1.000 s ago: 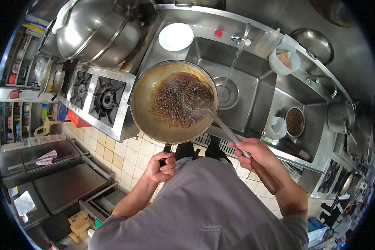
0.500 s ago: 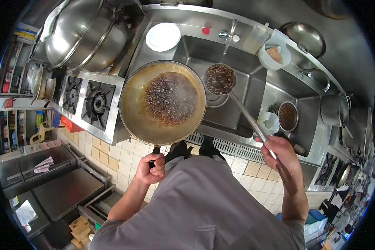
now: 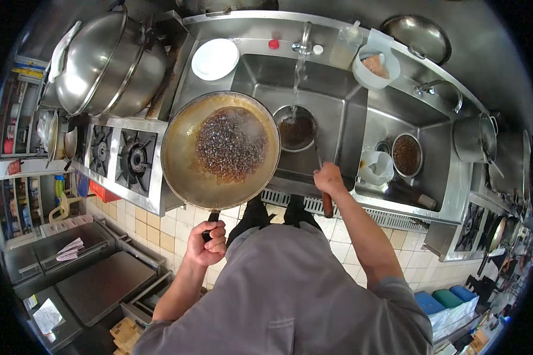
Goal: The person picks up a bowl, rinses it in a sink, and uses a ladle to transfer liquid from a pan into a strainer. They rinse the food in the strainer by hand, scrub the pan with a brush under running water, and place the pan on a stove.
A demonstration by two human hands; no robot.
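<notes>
My left hand [image 3: 207,242] grips the black handle of a large wok [image 3: 220,148], held level beside the sink [image 3: 337,106]. Dark bubbling sauce covers the wok's middle. My right hand [image 3: 328,178] holds the long handle of a ladle [image 3: 296,130], whose bowl sits low in the sink under the running tap [image 3: 302,36]. Water streams into the ladle bowl, which shows brown liquid.
A gas stove [image 3: 121,157] with two burners lies left of the wok, with a big lidded pot [image 3: 109,62] behind it. A white plate [image 3: 215,59], a tub [image 3: 375,66] and a second basin holding a bowl of dark sauce [image 3: 406,155] surround the sink.
The ladle left the wok full of sauce, swung right over the sink, then dropped under the tap. My right hand slid in toward the sink's front edge. The wok shifted slightly left.
</notes>
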